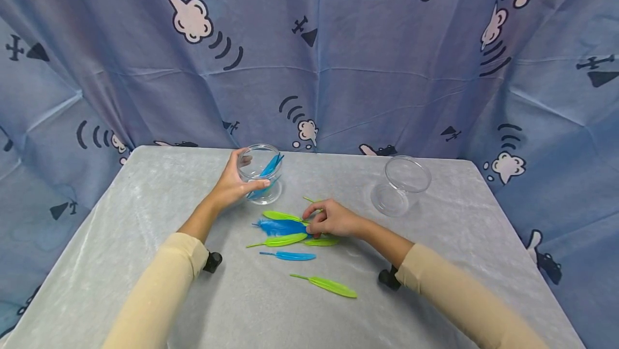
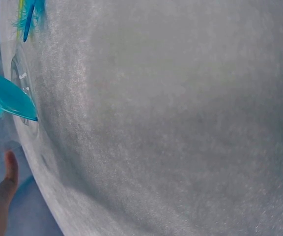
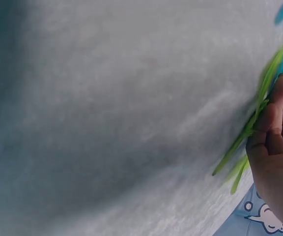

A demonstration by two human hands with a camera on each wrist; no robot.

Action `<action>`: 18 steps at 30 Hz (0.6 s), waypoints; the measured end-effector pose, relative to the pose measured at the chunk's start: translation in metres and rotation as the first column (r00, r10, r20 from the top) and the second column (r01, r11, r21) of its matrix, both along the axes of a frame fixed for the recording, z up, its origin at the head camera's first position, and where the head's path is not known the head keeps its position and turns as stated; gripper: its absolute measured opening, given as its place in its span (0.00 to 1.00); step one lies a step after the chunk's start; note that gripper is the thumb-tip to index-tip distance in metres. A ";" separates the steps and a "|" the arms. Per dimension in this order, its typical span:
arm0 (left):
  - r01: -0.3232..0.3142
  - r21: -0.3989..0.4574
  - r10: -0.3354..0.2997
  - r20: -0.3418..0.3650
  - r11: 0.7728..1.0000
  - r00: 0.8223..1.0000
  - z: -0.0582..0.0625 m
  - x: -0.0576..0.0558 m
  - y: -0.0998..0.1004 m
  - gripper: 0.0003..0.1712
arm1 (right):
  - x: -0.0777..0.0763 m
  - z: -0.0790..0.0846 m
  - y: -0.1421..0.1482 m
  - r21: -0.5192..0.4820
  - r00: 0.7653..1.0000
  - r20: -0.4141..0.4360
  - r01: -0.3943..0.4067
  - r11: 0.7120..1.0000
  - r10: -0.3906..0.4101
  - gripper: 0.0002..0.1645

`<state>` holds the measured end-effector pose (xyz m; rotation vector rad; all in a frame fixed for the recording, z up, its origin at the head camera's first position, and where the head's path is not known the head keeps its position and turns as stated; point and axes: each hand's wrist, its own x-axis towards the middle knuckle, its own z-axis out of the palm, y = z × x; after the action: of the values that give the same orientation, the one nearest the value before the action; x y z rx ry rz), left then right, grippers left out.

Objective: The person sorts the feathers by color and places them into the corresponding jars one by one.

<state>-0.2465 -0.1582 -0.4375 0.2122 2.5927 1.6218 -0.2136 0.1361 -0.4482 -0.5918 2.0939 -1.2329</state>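
My left hand (image 1: 231, 183) holds a clear glass jar (image 1: 258, 169) at the table's far side, its thumb across the front. Blue feathers (image 1: 272, 165) lean inside that jar; in the left wrist view one blue feather (image 2: 9, 101) shows through the glass. At the feather pile, my right hand (image 1: 336, 219) pinches the right end of a fluffy blue feather (image 1: 280, 227). Green feathers (image 1: 282, 240) lie around it, some partly hidden under the hand. The right wrist view shows the fingertips against blue, with green quills (image 3: 240, 147) alongside.
A second clear glass jar (image 1: 401, 185) stands at the right. Nearer me, a single blue feather (image 1: 292, 256) and a green feather (image 1: 333, 286) lie apart on the grey-covered table (image 1: 251, 306). A patterned blue curtain (image 1: 314, 43) hangs behind the far edge.
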 end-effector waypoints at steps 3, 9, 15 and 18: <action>0.000 0.000 0.000 0.000 1.000 1.000 0.000 0.000 0.001 0.61 | 0.001 0.000 0.000 -0.003 1.000 -0.004 -0.008 1.000 0.008 0.20; 0.001 -0.001 -0.001 -0.005 1.000 1.000 0.000 -0.001 0.000 0.60 | 0.003 0.001 -0.002 -0.001 1.000 0.005 -0.005 1.000 0.005 0.20; 0.001 0.004 -0.001 -0.002 1.000 1.000 -0.001 -0.001 0.001 0.61 | 0.002 -0.001 -0.003 -0.027 1.000 0.001 -0.002 1.000 0.002 0.19; 0.003 0.006 -0.003 -0.002 1.000 1.000 -0.001 -0.001 0.001 0.61 | 0.002 -0.002 -0.002 -0.030 1.000 -0.008 0.001 1.000 -0.001 0.19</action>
<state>-0.2472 -0.1576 -0.4382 0.2178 2.5883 1.6294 -0.2120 0.1341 -0.4502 -0.6108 2.0859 -1.2669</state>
